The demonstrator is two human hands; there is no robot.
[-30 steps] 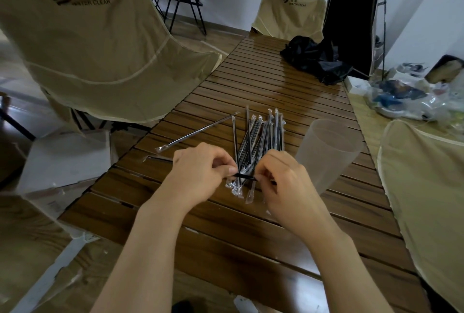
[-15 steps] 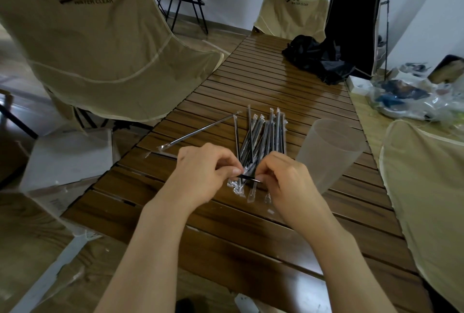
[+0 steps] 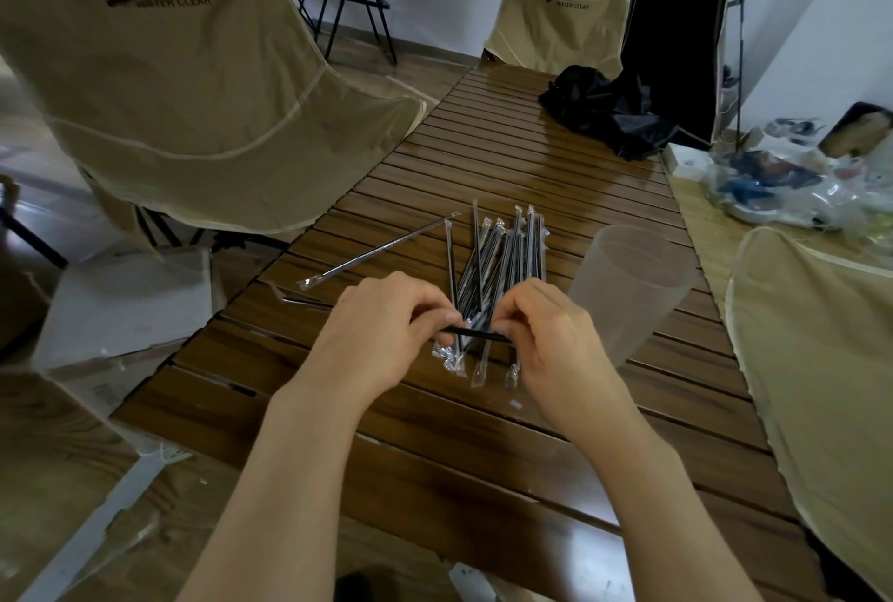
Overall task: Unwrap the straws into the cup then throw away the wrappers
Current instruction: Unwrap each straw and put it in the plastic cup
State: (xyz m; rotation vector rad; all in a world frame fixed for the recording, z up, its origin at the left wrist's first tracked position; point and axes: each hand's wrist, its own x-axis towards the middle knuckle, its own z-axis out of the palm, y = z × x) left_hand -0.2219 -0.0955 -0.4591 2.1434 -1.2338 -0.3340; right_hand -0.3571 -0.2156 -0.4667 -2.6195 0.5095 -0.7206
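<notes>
A black straw (image 3: pixel 478 335) runs level between my two hands, just above a pile of several black straws in clear wrappers (image 3: pixel 497 273) on the slatted wooden table (image 3: pixel 555 195). My left hand (image 3: pixel 386 331) pinches its left end and my right hand (image 3: pixel 546 336) pinches its right end. A frosted plastic cup (image 3: pixel 628 287) stands right of my right hand. One wrapped straw (image 3: pixel 377 252) lies apart at a slant, left of the pile. Another thin wrapper or straw (image 3: pixel 304 302) pokes out left of my left hand.
Beige folding chairs stand at the left (image 3: pixel 183 108), the far end (image 3: pixel 555 22) and the right (image 3: pixel 821 360). A black cloth bundle (image 3: pixel 609 113) lies far along the table. Plastic bags (image 3: pixel 783 186) clutter a surface at right. A cardboard box (image 3: pixel 125 307) sits on the floor, left.
My hands have drawn slightly apart, so more of the black straw shows between them. The pile and the cup have not moved.
</notes>
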